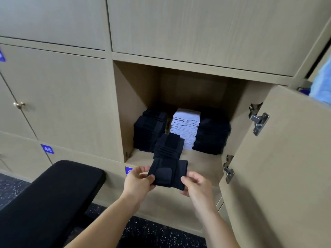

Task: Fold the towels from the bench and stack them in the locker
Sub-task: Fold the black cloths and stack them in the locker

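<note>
I hold a folded black towel [168, 173] in front of the open locker [132, 97]. My left hand [138, 181] pinches its left edge and my right hand [197, 185] pinches its right edge. Just beyond it a small stack of black towels [169, 146] stands at the front of the locker shelf. Deeper inside stand three taller stacks: black towels on the left [148, 129], white towels in the middle [186, 126], black towels on the right [211, 135].
The locker door [279, 158] hangs open to the right, with metal hinges [258, 119]. A black padded bench [53, 199] stands at the lower left. Shut locker doors surround the open one. Something light blue [322, 83] shows at the right edge.
</note>
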`<state>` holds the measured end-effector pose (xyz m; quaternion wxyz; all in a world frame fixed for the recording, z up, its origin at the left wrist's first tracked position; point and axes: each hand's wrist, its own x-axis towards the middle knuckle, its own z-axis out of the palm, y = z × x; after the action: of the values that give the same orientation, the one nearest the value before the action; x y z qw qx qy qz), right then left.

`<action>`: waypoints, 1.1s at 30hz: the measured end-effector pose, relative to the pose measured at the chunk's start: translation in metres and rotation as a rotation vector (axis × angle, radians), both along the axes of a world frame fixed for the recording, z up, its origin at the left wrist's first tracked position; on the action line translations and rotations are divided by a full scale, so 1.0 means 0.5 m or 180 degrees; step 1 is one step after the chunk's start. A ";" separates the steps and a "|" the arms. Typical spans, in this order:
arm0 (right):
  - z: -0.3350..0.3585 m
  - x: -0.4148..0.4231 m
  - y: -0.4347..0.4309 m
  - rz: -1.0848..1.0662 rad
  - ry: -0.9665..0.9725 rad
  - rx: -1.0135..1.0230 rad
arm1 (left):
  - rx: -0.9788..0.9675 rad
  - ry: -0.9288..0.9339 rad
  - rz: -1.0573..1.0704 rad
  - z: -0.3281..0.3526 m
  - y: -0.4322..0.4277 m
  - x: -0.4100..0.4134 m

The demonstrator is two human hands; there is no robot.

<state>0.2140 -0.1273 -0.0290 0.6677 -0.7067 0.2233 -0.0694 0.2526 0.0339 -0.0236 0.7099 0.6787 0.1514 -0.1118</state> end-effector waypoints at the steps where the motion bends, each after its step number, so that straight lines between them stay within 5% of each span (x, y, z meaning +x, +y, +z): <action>1: -0.007 -0.001 -0.002 0.0009 0.0033 -0.0075 | 0.0106 -0.0014 -0.0088 -0.004 -0.002 -0.001; 19: -0.002 0.223 -0.067 -0.0517 -0.0315 0.0605 | 0.1460 -0.1013 -0.0692 -0.062 0.023 0.191; 33: -0.015 0.365 -0.071 -0.0514 -0.0105 0.0783 | 0.1552 -0.1126 -0.0940 -0.112 -0.025 0.281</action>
<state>0.3966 -0.1628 -0.0363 0.7451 -0.5981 0.2753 -0.1067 0.3933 0.0213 -0.0797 0.5180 0.8521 -0.0518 -0.0543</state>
